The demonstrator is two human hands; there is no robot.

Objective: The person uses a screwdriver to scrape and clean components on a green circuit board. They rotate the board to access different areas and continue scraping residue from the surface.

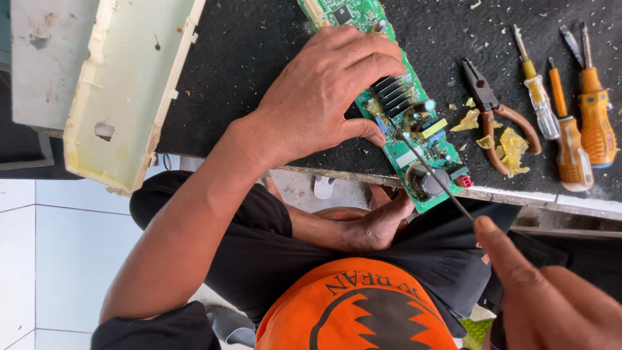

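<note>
1. Our cream plastic cover (123, 91) lies at the black bench's (253, 45) left edge.
2. Our green circuit board (414, 123) rests on the bench, pinned under our left hand (324, 91).
3. Our right hand (551, 298) grips a thin probe (431, 172) touching the board.
4. Pliers (495, 113) lie beside the screwdrivers (570, 110).

Bare black mat (259, 58) left of circuit board (414, 139) gives passage; pliers (495, 113) and screwdrivers (570, 104) crowd right side; cream casing (129, 84) blocks far left.
</note>
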